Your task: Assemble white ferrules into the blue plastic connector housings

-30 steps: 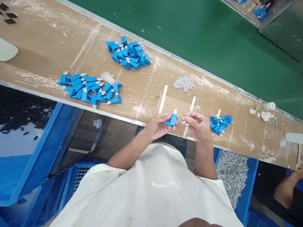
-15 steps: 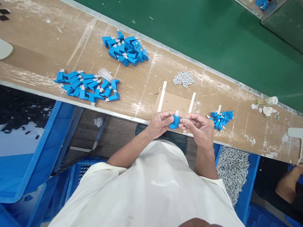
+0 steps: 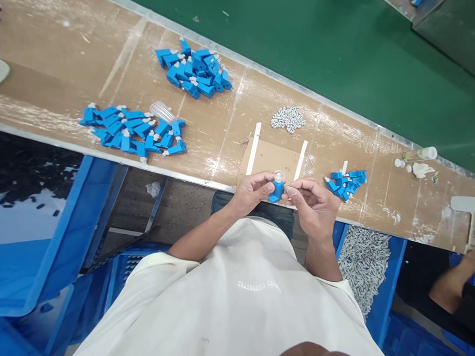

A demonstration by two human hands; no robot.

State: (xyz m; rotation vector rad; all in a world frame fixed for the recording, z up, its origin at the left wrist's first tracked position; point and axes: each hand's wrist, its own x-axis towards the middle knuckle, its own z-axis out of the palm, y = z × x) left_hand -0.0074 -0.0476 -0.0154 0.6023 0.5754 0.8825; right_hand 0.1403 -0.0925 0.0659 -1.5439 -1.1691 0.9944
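My left hand [image 3: 255, 192] is closed around a small blue plastic piece [image 3: 276, 191] with a pale end pointing up, above the near edge of the table. Against its right side, my right hand [image 3: 315, 204] is closed in a pinch; whatever may be between those fingertips is too small to make out. A tan board [image 3: 273, 158] with two white strips lies just beyond my hands. Behind it is a heap of small grey pieces [image 3: 287, 119]. To the right of my right hand sits a small pile of similar blue pieces [image 3: 347, 184].
Two larger piles of blue pieces [image 3: 197, 70] lie to the left, the nearer with a clear plastic cup [image 3: 163, 112] on it. A bottle [image 3: 419, 154] lies at right. Below the table are a bin of grey pieces [image 3: 365, 267] and blue crates [image 3: 68, 230]. Another person's arm [image 3: 453, 284] shows at right.
The view has shifted slightly. Both hands stay together at the blue piece, which has turned a little; its pale end now looks more rounded and translucent.
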